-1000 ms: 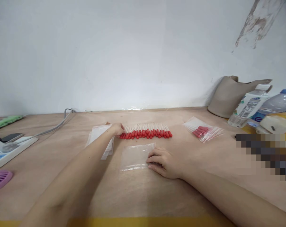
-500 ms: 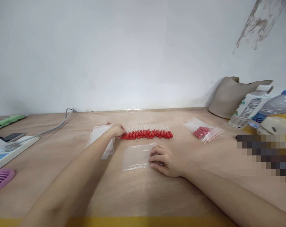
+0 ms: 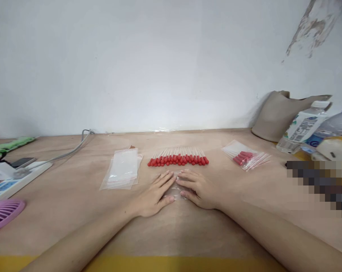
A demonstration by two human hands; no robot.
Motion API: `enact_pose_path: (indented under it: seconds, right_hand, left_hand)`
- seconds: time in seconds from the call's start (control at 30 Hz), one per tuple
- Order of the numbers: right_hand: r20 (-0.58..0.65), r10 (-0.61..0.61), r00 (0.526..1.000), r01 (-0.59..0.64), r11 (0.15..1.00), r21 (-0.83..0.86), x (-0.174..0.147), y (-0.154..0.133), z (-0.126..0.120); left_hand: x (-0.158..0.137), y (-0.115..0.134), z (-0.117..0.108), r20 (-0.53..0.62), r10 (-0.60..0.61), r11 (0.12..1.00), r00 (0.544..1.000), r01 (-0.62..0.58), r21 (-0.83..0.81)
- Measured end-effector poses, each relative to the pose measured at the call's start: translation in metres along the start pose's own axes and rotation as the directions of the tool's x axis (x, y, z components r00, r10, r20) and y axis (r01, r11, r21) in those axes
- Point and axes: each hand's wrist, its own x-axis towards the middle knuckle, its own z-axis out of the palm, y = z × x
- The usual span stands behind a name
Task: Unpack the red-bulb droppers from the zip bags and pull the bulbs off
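My left hand [image 3: 156,195] lies flat with its fingers spread on a clear plastic bag [image 3: 175,192]. On the bag's right part rests my right hand [image 3: 197,189], its fingers stretched out and apart. Most of the bag is hidden under both hands. Just beyond them, a row of droppers with red bulbs [image 3: 178,160] lies side by side, thin clear tips toward the wall. To the left is a stack of flat zip bags [image 3: 122,166]. Off to the right lie bags with red-bulbed droppers inside [image 3: 243,156].
A grey-brown container [image 3: 273,115] and a labelled bottle [image 3: 304,124] stand at the back right. On the left are a power strip [image 3: 32,175] with a cable, a phone [image 3: 23,162], a green packet [image 3: 15,144] and a pink slotted object [image 3: 6,213].
My left hand has moved from the left end of the dropper row back toward me, onto the clear bag. My right hand stays on the bag. The view has shifted slightly.
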Motion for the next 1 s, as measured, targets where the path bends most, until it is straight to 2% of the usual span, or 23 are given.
enact_pose_path:
  seconds: [0.1, 0.2, 0.3, 0.37, 0.4, 0.43, 0.5, 0.57, 0.63, 0.67, 0.73, 0.8, 0.87, 0.93, 1.0]
  right_hand:
    - [0.114, 0.077, 0.990, -0.073, 0.997, -0.041, -0.002, 0.002, -0.004]
    - [0.151, 0.090, 0.985, -0.082, 0.995, -0.054, -0.005, 0.002, -0.012]
    - [0.062, 0.075, 0.995, -0.073, 0.997, -0.024, -0.007, 0.009, -0.021]
    - [-0.093, 0.146, 0.985, -0.152, 0.986, -0.071, -0.008, 0.022, -0.029]
    - [-0.202, 0.216, 0.955, -0.244, 0.961, -0.128, -0.010, 0.032, -0.035]
    - [-0.326, 0.288, 0.900, -0.363, 0.911, -0.197, -0.012, 0.042, -0.040]
    - [-0.494, 0.410, 0.766, -0.599, 0.735, -0.319, -0.021, 0.067, -0.051]
    - [-0.545, 0.524, 0.654, -0.752, 0.529, -0.394, -0.032, 0.091, -0.059]
    - [-0.555, 0.604, 0.572, -0.816, 0.354, -0.457, -0.044, 0.109, -0.065]
    - [-0.538, 0.643, 0.545, -0.826, 0.299, -0.479, -0.049, 0.115, -0.067]
    - [-0.485, 0.711, 0.508, -0.826, 0.244, -0.508, -0.056, 0.123, -0.069]
    - [-0.444, 0.752, 0.487, -0.828, 0.238, -0.507, -0.059, 0.125, -0.069]
    - [-0.447, 0.762, 0.470, -0.845, 0.242, -0.476, -0.059, 0.126, -0.070]
    - [-0.473, 0.749, 0.463, -0.861, 0.252, -0.442, -0.058, 0.128, -0.069]
    - [-0.509, 0.722, 0.469, -0.868, 0.269, -0.418, -0.059, 0.130, -0.066]
  left_hand:
    - [-0.004, 0.000, 0.001, 0.142, -0.050, 0.998, 0.989, 0.043, 0.046]
    - [-0.006, -0.001, -0.001, 0.152, -0.082, 0.996, 0.985, 0.075, 0.051]
    - [-0.010, 0.004, 0.000, 0.117, -0.115, 0.993, 0.986, 0.113, 0.019]
    - [-0.010, 0.007, 0.002, 0.037, -0.175, 0.984, 0.984, 0.175, -0.018]
    - [-0.009, 0.008, 0.003, -0.032, -0.209, 0.977, 0.977, 0.207, -0.040]
    - [-0.007, 0.008, 0.004, -0.116, -0.237, 0.971, 0.965, 0.230, -0.064]
    - [0.001, 0.004, 0.004, -0.275, -0.277, 0.960, 0.921, 0.257, -0.107]
    - [0.009, -0.005, 0.004, -0.353, -0.321, 0.947, 0.879, 0.287, -0.145]
    - [0.015, -0.013, 0.002, -0.340, -0.393, 0.918, 0.855, 0.343, -0.198]
    - [0.017, -0.017, 0.001, -0.310, -0.430, 0.900, 0.848, 0.373, -0.228]
    - [0.017, -0.020, -0.001, -0.230, -0.487, 0.862, 0.843, 0.422, -0.280]
    - [0.014, -0.017, -0.002, -0.149, -0.511, 0.840, 0.846, 0.455, -0.297]
    - [0.011, -0.012, -0.002, -0.116, -0.495, 0.846, 0.861, 0.447, -0.292]
    - [0.009, -0.008, -0.004, -0.147, -0.456, 0.865, 0.878, 0.399, -0.302]
    - [0.006, -0.010, -0.008, -0.235, -0.438, 0.872, 0.868, 0.346, -0.347]
